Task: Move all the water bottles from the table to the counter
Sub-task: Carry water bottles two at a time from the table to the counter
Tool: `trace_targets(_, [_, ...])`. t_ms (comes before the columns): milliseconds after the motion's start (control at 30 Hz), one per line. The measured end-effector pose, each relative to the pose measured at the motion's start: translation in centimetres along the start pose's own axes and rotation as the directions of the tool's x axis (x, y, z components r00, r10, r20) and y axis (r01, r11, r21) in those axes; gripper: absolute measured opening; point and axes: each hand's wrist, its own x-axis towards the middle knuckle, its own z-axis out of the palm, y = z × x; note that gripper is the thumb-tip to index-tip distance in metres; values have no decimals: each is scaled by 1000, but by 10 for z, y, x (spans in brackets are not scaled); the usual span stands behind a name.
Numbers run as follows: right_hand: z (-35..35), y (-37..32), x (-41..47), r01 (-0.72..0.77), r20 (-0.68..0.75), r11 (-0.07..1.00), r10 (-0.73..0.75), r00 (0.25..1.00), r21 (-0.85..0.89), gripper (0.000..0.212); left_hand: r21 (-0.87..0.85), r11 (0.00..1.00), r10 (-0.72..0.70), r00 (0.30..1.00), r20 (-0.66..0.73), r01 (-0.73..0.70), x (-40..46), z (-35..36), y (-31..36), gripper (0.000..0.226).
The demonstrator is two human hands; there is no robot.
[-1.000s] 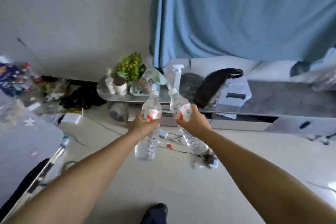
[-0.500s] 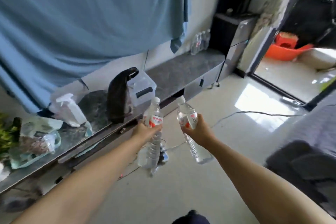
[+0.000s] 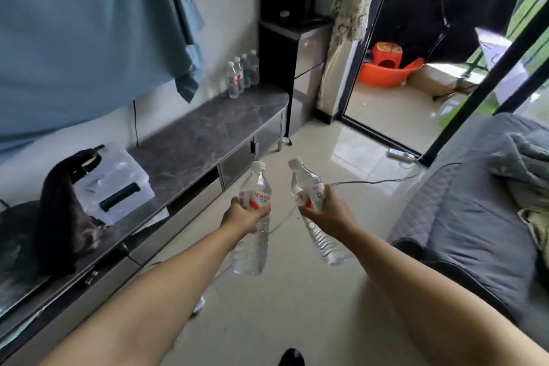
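My left hand [image 3: 242,218] grips a clear water bottle [image 3: 252,235] with a red and white label, held nearly upright above the floor. My right hand [image 3: 325,212] grips a second water bottle [image 3: 309,187], tilted with its white cap pointing up and left. Both bottles hang in front of me over the tiled floor. A long grey marble-topped counter [image 3: 208,134] runs along the left wall. At its far end several more water bottles [image 3: 242,73] stand together against the wall.
A black bag [image 3: 59,202] and a clear plastic box [image 3: 114,181] sit on the near part of the counter. A dark cabinet [image 3: 292,68] stands past the counter's end. A grey sofa [image 3: 475,202] fills the right. Cables [image 3: 371,181] lie on the floor by the open balcony door.
The view has swung right along the counter, from the plant end to the far end with the standing bottles and the balcony door. Both hands keep their bottles out in front.
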Motion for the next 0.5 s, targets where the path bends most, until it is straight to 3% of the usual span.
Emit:
trace_targets(133, [-35,23,47,-46,-31,999,46,998,5,50,10,1000,25,998,65,-26,40,43,45,75])
trace_targets(267, [-60,35,102,-48,-32,999,48,998,-12,55,0,1000,25,994,105,-25,96,74,80,90])
trace_targets(500, [-97,21,226,-26,-49,999,24,998,-25,57,5,999,42,992,120,-43,221,104,142,96])
